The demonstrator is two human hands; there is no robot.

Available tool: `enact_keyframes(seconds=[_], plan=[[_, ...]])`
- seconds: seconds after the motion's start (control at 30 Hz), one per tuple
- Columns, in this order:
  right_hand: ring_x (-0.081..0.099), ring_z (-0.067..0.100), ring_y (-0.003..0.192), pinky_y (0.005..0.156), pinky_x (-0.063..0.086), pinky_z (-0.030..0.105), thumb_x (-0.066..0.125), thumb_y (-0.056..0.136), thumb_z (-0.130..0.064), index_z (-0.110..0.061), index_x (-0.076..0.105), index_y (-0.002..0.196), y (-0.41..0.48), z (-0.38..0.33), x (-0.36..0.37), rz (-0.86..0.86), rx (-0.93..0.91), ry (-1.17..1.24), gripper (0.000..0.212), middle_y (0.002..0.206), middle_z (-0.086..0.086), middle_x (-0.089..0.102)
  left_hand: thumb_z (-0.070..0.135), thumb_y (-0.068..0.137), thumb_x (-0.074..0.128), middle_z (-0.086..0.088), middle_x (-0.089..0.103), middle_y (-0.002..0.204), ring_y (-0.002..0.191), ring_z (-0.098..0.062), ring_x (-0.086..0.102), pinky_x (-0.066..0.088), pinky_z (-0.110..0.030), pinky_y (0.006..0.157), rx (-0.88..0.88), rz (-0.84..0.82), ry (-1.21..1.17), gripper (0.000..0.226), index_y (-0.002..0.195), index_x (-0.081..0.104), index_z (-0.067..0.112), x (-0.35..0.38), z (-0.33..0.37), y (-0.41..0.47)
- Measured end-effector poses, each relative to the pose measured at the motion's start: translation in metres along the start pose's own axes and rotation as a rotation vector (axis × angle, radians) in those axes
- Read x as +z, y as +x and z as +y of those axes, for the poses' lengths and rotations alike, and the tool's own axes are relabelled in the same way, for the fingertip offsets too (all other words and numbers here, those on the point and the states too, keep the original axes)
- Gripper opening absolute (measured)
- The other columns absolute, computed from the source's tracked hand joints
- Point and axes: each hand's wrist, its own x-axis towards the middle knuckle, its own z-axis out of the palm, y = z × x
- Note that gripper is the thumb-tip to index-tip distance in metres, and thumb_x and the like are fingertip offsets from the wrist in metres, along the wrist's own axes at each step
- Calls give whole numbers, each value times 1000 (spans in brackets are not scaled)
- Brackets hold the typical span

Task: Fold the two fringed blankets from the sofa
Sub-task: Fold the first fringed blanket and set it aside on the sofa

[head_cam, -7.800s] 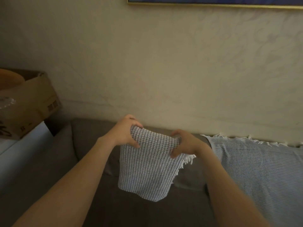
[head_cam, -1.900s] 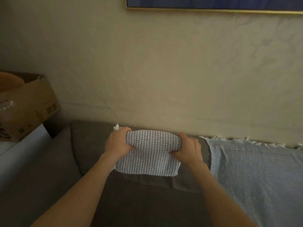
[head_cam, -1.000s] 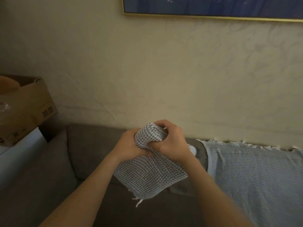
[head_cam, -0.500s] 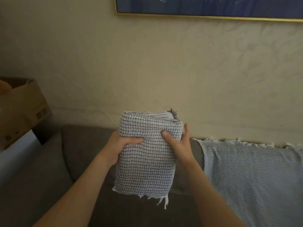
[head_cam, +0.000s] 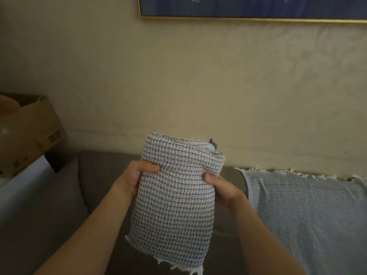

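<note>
A grey-and-white woven blanket (head_cam: 176, 199), folded into a thick upright bundle, is held in the air above the grey sofa (head_cam: 99, 175). White fringe hangs from its lower edge. My left hand (head_cam: 137, 175) grips its left side near the top, fingers curled into the cloth. My right hand (head_cam: 220, 189) grips its right side. A second, pale blue blanket (head_cam: 305, 213) with a white fringe along its top lies spread over the sofa's back and seat at the right.
A cardboard box (head_cam: 27, 132) sits on a white surface (head_cam: 23, 179) to the left of the sofa. A beige wall rises behind, with a gold-framed blue picture (head_cam: 252, 6) at the top.
Over the earlier frames the grey blanket went from a hanging flat piece to a compact folded bundle. Since half a second ago both hands hold it nearly the same, slightly nearer me.
</note>
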Motion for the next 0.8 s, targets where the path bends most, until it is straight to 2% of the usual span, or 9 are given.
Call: enact_keyframes(seconds=[0.07, 0.17, 0.33, 0.4, 0.53, 0.63, 0.7, 0.73, 0.8], plan=[[64, 36, 127, 96, 58, 42, 100, 53, -51, -9, 50, 145, 1, -4, -6, -57, -4, -81, 114, 139, 17, 66, 24, 14, 101, -18, 80, 96, 83, -34, 78, 65, -40, 68, 15, 15, -23, 77, 88, 86, 6, 2, -4, -1], [70, 31, 118, 91, 60, 38, 102, 50, -48, -10, 54, 138, -1, -4, -8, -93, -24, -35, 108, 128, 11, 73, 25, 13, 101, -18, 80, 94, 81, -33, 78, 65, -39, 66, 30, 42, -31, 77, 86, 86, 6, 8, -9, 0], [58, 49, 130, 106, 50, 61, 97, 63, -41, -5, 54, 144, 4, -4, -9, -8, -109, -5, 99, 142, 26, 61, 28, 15, 101, -17, 80, 95, 81, -32, 79, 65, -40, 65, 84, 130, -78, 76, 87, 86, 7, 14, -15, 1], [60, 46, 130, 106, 51, 60, 97, 63, -40, -7, 53, 146, 3, -5, -11, -39, -106, -12, 100, 142, 24, 61, 26, 15, 101, -18, 80, 97, 82, -33, 79, 65, -40, 65, 93, 135, -104, 77, 88, 86, 6, 15, -18, -1], [62, 41, 128, 97, 58, 49, 101, 54, -39, -8, 47, 149, -2, -4, -14, -147, -24, 51, 114, 143, 22, 62, 24, 14, 101, -18, 80, 97, 82, -33, 79, 65, -40, 65, 108, 127, -105, 78, 88, 86, 5, 16, -19, -6], [62, 43, 128, 101, 55, 53, 100, 55, -32, -6, 52, 147, -2, -7, -14, -161, 35, 35, 107, 141, 23, 63, 25, 17, 101, -17, 80, 100, 86, -33, 79, 66, -40, 68, 124, 151, -106, 77, 90, 86, 7, 13, -23, -11], [65, 41, 125, 103, 54, 54, 91, 67, -20, -7, 57, 143, -3, -11, -10, -103, 15, 7, 84, 137, 19, 67, 24, 29, 99, -17, 80, 103, 88, -33, 79, 66, -41, 70, 126, 191, -117, 65, 91, 86, 8, 12, -26, -15], [67, 38, 123, 103, 55, 54, 86, 73, -15, -10, 58, 141, -3, -14, -6, -49, -11, -5, 74, 134, 16, 69, 23, 43, 93, -16, 80, 103, 87, -32, 80, 66, -41, 70, 131, 225, -131, 50, 91, 87, 9, 12, -28, -17], [71, 33, 118, 102, 56, 54, 84, 82, -10, -15, 59, 140, -3, -20, 2, 45, -90, -50, 63, 130, 9, 73, 22, 71, 71, -17, 80, 106, 86, -31, 80, 66, -41, 71, 139, 346, -183, 27, 88, 87, 9, 13, -32, -20]])
